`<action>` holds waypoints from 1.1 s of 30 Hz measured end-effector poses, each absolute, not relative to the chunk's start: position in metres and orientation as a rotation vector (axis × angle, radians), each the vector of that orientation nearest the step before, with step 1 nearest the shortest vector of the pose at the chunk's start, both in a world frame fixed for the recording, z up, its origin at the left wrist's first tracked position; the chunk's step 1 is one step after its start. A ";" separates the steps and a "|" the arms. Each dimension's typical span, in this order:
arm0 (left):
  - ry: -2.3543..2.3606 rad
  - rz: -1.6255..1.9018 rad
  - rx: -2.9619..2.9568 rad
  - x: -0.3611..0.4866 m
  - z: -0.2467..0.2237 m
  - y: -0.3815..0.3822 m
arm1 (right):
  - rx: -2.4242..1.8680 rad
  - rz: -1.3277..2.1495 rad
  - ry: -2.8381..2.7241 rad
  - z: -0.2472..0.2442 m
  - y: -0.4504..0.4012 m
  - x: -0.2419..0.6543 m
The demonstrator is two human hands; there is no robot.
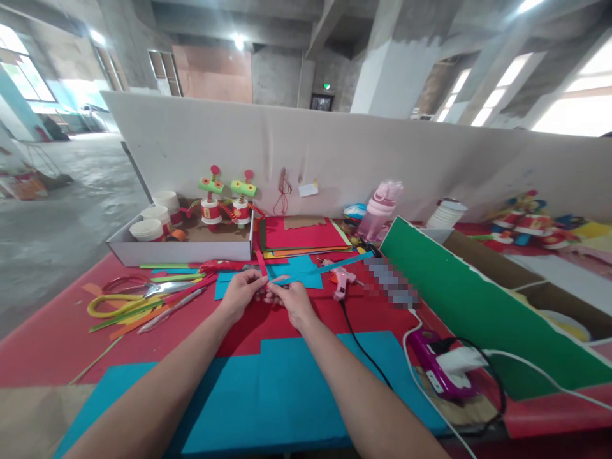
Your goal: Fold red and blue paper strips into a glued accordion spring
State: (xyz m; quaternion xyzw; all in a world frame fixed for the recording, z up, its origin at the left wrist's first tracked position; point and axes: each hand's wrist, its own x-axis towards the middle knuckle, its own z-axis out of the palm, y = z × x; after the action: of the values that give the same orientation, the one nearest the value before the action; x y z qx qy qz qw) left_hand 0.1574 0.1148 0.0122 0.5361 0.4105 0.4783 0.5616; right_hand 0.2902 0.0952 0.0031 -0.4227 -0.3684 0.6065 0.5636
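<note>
My left hand (243, 294) pinches a red paper strip (261, 260), which sticks up and away from the fingertips. Close beside it, my right hand (294, 301) is closed on a blue paper strip (342, 262) that runs out to the right. The two strips meet at the fingertips, roughly at an angle; fingers hide how they overlap. Behind the hands lies a small blue paper sheet (306, 271) on the red tabletop. A pink glue gun (340, 280) with a black cord rests just right of my right hand.
Scissors (129, 296) and coloured strips lie at left. A white box (186, 253) holds paper cups and two cup figures (210, 207). Stacked coloured paper (301, 234), a pink bottle (377, 213), a green-sided box (468, 306), and a purple power strip (442, 370) with cords stand around.
</note>
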 end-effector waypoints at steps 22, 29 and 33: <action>0.975 1.110 1.239 0.162 0.005 0.116 | -0.971 1.329 -0.779 0.000 0.101 0.291; 1.009 1.181 1.163 0.161 0.010 0.114 | -0.944 1.406 -0.790 0.002 0.101 0.291; 1.013 1.210 1.131 0.159 0.009 0.116 | -0.925 1.436 -0.907 0.002 0.102 0.293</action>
State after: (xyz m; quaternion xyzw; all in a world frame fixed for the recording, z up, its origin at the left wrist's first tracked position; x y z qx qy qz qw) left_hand 0.1586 0.1165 0.0092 0.4806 0.4306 0.5146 0.5646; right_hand 0.2928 0.1016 0.0016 -0.3937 -0.3862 0.6112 0.5677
